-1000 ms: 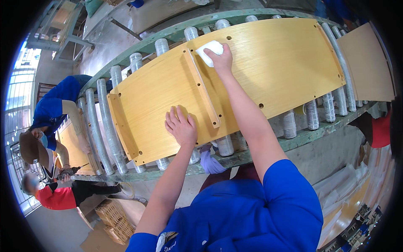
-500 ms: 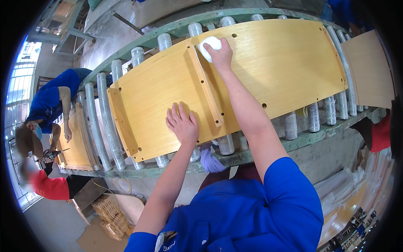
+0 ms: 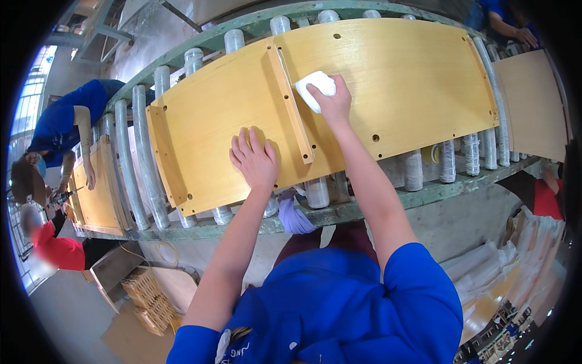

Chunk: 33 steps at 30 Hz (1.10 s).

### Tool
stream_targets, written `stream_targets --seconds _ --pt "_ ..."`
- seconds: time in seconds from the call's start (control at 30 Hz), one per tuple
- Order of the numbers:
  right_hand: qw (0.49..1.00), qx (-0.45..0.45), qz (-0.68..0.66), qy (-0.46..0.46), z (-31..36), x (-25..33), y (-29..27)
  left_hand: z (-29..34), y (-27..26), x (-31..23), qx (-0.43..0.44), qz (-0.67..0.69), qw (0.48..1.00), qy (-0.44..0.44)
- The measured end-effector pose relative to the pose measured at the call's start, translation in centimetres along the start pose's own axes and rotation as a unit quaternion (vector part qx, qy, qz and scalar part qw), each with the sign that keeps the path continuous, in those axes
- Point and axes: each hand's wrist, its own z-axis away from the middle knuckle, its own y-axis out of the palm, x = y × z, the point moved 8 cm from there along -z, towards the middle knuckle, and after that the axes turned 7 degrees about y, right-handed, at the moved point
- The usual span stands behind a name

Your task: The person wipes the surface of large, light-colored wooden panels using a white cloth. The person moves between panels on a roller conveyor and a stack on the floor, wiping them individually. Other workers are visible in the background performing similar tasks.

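Note:
A long, yellowish wooden panel [image 3: 400, 79] with drilled holes lies in front of me, crossed by a narrow wooden strip [image 3: 290, 100] and edged with a strip at each end. My right hand [image 3: 337, 103] grips a white wiping cloth [image 3: 316, 91] and presses it on the panel just right of the middle strip. Flat on the panel's left section, near its front edge, my left hand [image 3: 256, 162] rests with fingers spread and nothing in it.
The panel lies on a roller conveyor [image 3: 145, 158] with a green frame. A purple cloth [image 3: 296, 215] is tied to its near rail. Another panel [image 3: 533, 103] lies at right. At left, a blue-sleeved worker [image 3: 66, 130] leans over a smaller panel [image 3: 100, 191]; wooden pieces [image 3: 145, 297] are stacked below.
My right hand has drawn the cloth from the far edge toward me along the middle strip. My left hand stays flat on the panel. The whole view has shifted slightly.

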Motion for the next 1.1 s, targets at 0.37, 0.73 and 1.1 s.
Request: stream_targets --seconds 0.37,0.73,1.1 --pt "0.998 0.046 -0.01 0.039 9.9 -2.1 -6.5 0.1 0.0 0.0 -0.013 -0.002 1.0 0.002" --pt "0.999 0.05 0.014 0.016 12.3 -1.9 -8.0 0.1 0.1 0.0 -0.018 -0.006 1.0 -0.001" --pt "0.995 0.096 -0.002 0.025 12.8 -2.5 -8.8 0.3 -0.1 -0.2 -0.027 0.0 1.0 -0.014"
